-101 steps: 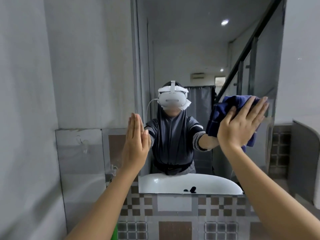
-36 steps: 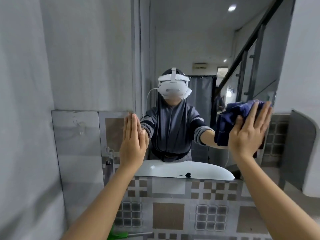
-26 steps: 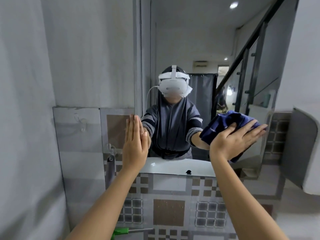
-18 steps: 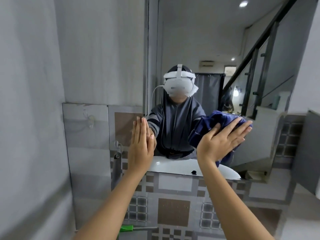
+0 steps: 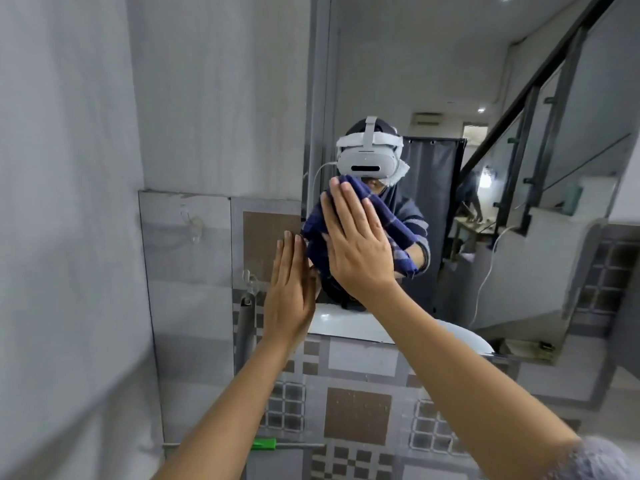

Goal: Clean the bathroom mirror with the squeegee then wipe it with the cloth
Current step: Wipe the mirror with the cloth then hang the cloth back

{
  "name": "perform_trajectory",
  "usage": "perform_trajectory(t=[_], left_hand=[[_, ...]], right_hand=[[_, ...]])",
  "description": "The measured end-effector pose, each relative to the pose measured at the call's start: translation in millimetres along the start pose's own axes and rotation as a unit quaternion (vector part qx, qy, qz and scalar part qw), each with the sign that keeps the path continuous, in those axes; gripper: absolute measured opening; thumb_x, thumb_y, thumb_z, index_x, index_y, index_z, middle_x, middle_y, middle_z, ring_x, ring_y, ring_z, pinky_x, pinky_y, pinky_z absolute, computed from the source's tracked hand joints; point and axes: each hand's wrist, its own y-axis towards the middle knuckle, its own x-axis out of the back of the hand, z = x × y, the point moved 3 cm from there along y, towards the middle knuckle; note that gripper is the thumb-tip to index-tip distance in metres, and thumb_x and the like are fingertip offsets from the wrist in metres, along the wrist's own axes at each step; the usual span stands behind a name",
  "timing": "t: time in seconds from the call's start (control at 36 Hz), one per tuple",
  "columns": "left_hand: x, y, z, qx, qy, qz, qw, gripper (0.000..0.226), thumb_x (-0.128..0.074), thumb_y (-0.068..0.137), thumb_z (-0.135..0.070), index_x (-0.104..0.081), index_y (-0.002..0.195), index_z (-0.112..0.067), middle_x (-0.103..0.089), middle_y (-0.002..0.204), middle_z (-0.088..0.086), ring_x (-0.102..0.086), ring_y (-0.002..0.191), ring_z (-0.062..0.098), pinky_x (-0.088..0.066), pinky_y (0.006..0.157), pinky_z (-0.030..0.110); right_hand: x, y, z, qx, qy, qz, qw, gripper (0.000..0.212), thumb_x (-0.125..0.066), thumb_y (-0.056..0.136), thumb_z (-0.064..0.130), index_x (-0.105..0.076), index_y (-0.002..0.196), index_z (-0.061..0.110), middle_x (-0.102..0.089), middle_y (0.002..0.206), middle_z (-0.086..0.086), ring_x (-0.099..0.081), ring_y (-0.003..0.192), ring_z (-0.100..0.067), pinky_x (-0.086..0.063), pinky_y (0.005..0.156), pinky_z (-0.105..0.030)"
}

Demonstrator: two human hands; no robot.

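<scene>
Right hand (image 5: 360, 247) slid left | flat, pressing woven blue cloth (image 5: 391, 226) on mirror (image 5: 398, 81) | left hand (image 5: 291, 289) flat

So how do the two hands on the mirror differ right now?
The right hand presses a dark blue cloth flat against the mirror; the left hand has nothing under it. The right hand sits higher and further onto the glass, while the left hand rests lower, at the mirror's left edge. The right hand's fingers are slightly spread; the left hand's are held together. Both are open, palms forward, fingers pointing up.
</scene>
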Motion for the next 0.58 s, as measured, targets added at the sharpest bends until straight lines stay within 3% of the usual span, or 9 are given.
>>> perform_trajectory(t=[0.14,0.22,0.39,0.53,0.58], left_hand=[[-1,-1,0,-0.013,0.031,0.002,0.999,0.064,-0.041,0.097,-0.026,0.0,0.146,-0.02,-0.002,0.155,-0.003,0.001,0.144,0.012,-0.017,0.113,0.035],[0,0,-2,-0.01,0.051,-0.004,0.999,0.06,-0.031,0.095,-0.033,-0.005,0.147,-0.018,-0.005,0.155,0.0,-0.001,0.143,0.015,-0.024,0.111,0.039],[-2,2,-9,0.009,0.078,-0.022,0.997,0.056,-0.026,0.097,-0.033,-0.013,0.147,-0.012,-0.012,0.155,0.007,-0.007,0.144,0.02,-0.013,0.113,0.03],[-8,2,-13,0.023,0.08,-0.04,0.996,0.055,-0.028,0.097,-0.031,-0.011,0.147,-0.012,-0.011,0.155,0.006,-0.006,0.143,0.018,-0.018,0.115,0.038],[-9,3,-14,0.021,0.084,-0.045,0.995,0.055,-0.029,0.097,-0.028,-0.013,0.146,-0.011,-0.011,0.155,0.007,-0.006,0.143,0.018,-0.014,0.116,0.035]], right_hand=[[3,-16,-17,0.165,-0.06,0.028,0.984,0.056,-0.04,0.094,0.023,-0.028,0.145,0.006,-0.027,0.153,-0.01,-0.021,0.143,-0.022,-0.011,0.117,-0.038],[7,-36,-38,0.195,-0.072,0.041,0.977,0.057,-0.043,0.094,0.024,-0.026,0.146,0.007,-0.022,0.155,-0.008,-0.016,0.143,-0.02,-0.015,0.117,-0.038],[24,-82,-104,0.101,-0.073,0.029,0.992,0.053,-0.039,0.098,0.029,-0.03,0.145,0.009,-0.02,0.153,-0.008,-0.018,0.143,-0.022,-0.016,0.117,-0.039],[40,-117,-159,-0.035,-0.052,0.014,0.998,0.052,-0.036,0.098,0.029,-0.028,0.145,0.008,-0.021,0.153,-0.01,-0.012,0.144,-0.023,-0.01,0.119,-0.037],[43,-132,-174,-0.096,-0.042,0.003,0.994,0.051,-0.033,0.098,0.028,-0.029,0.144,0.005,-0.022,0.152,-0.012,-0.005,0.146,-0.02,-0.007,0.119,-0.036]])
